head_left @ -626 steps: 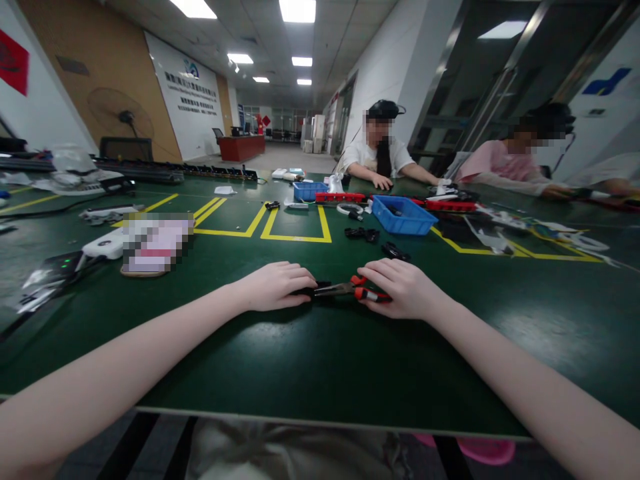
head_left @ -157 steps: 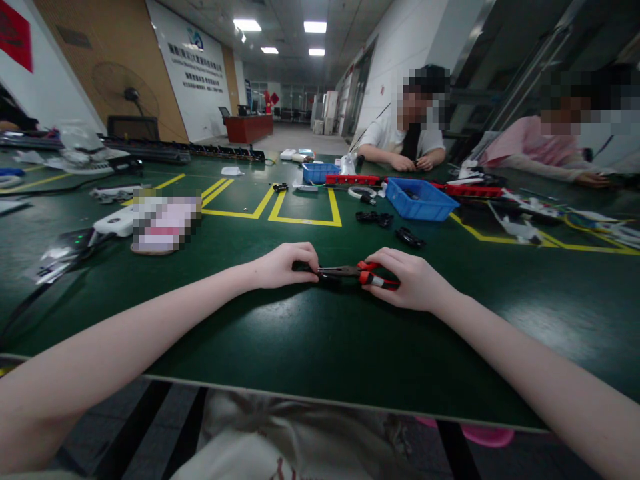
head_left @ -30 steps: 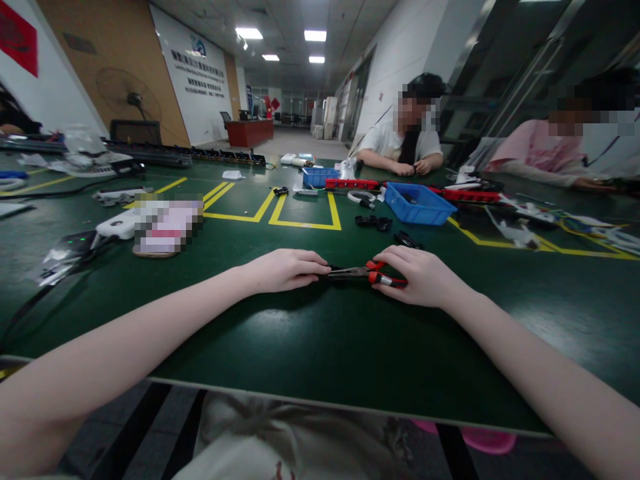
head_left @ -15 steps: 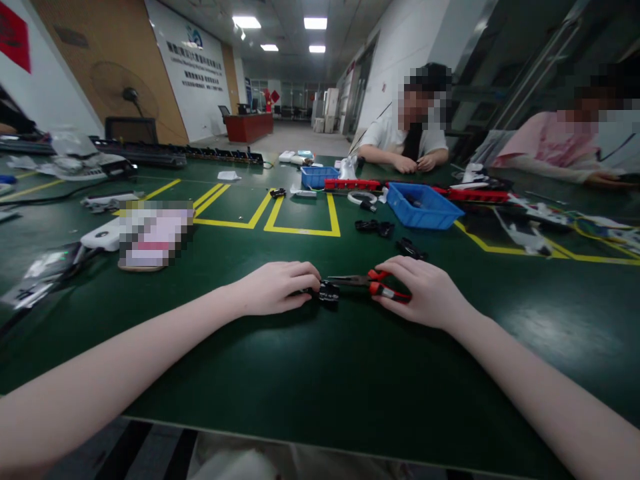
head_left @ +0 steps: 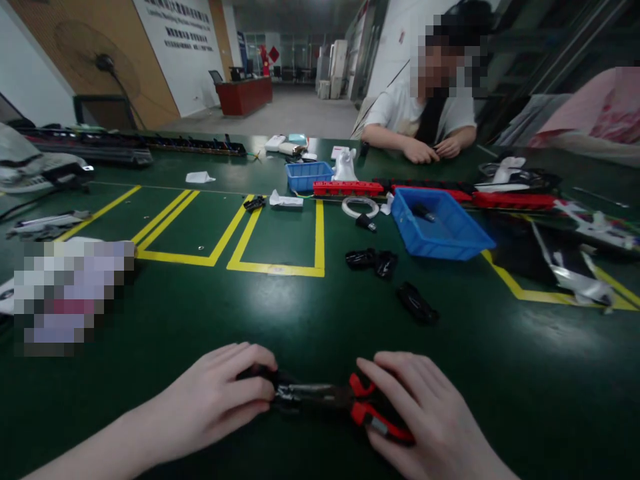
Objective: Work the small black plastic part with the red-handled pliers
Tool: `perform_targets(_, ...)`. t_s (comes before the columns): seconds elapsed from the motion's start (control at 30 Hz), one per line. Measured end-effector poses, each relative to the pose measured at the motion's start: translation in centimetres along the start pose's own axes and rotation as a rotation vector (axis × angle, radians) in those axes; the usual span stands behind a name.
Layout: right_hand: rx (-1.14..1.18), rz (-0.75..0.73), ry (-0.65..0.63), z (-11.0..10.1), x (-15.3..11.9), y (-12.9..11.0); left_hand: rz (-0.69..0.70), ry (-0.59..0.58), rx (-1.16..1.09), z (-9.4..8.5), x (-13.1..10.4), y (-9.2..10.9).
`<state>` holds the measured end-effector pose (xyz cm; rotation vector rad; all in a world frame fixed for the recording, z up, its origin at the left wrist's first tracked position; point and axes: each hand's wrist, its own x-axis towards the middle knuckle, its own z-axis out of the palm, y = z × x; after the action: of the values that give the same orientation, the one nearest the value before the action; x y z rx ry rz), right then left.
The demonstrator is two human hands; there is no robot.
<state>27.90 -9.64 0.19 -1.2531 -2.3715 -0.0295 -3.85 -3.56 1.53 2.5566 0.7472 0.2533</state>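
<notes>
My left hand (head_left: pixel 227 387) is closed around a small black part with a shiny surface (head_left: pixel 286 395), whose kind I cannot make out. Long-nose pliers (head_left: pixel 330 396) with red and black handles lie in the grip of my right hand (head_left: pixel 425 407), fingers wrapped over the handles. The pliers' jaws point left and reach the black part beside my left fingertips; whether they clamp it cannot be seen. Farther ahead on the table are a black bundle (head_left: pixel 417 303) and two more black pieces close together (head_left: pixel 371 260).
A blue bin (head_left: pixel 440 240) stands ahead right, with a smaller blue bin (head_left: pixel 309 176) behind it. Red strips (head_left: pixel 347 189) run across the green table (head_left: pixel 280 313). A blurred-out phone-like object (head_left: pixel 75 293) lies left. A co-worker's hands (head_left: pixel 435 150) rest at the far side.
The view has tilted down and come closer, so the hands sit lower. The pliers' jaws have moved left over the black part, and my hands are nearer each other.
</notes>
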Motion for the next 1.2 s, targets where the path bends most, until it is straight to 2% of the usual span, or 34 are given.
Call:
perform_targets(0.1,0.053,-0.087,0.0,-0.4,0.2,0.7,-0.037,0.002,-0.012,0.4,0.4,-0.4)
perform_targets(0.17,0.063,-0.129,-0.063,-0.8,0.5,1.3,0.067,0.012,-0.017,1.1,0.2,-1.0)
perform_targets(0.23,0.054,-0.039,-0.056,-1.1,0.7,1.6,0.051,0.093,0.015,2.0,-0.2,-1.6)
perform_targets(0.33,0.057,0.057,-0.046,-1.0,0.6,1.2,0.048,0.152,0.057,2.8,-0.9,-2.1)
perform_targets(0.47,0.138,0.162,-0.086,0.2,0.4,-0.1,0.088,0.147,0.094,1.9,-0.8,-1.9)
perform_targets(0.53,0.182,0.186,-0.13,0.6,0.4,-0.6,0.187,0.059,0.089,1.0,-0.4,-1.8)
perform_targets(0.63,0.17,0.191,-0.155,0.6,0.9,-0.8,0.171,0.023,0.063,0.2,-0.1,-1.7)
perform_targets(0.77,0.105,0.192,-0.175,0.3,1.4,-0.7,0.111,0.046,0.001,0.3,-0.3,-1.8)
perform_targets(1.03,0.039,0.116,-0.091,0.6,2.0,-0.9,0.196,0.119,-0.062,0.1,-0.2,-2.1)
perform_targets(1.2,-0.019,0.093,-0.044,0.8,1.7,-0.1,0.206,0.134,-0.031,0.2,-0.2,-1.9)
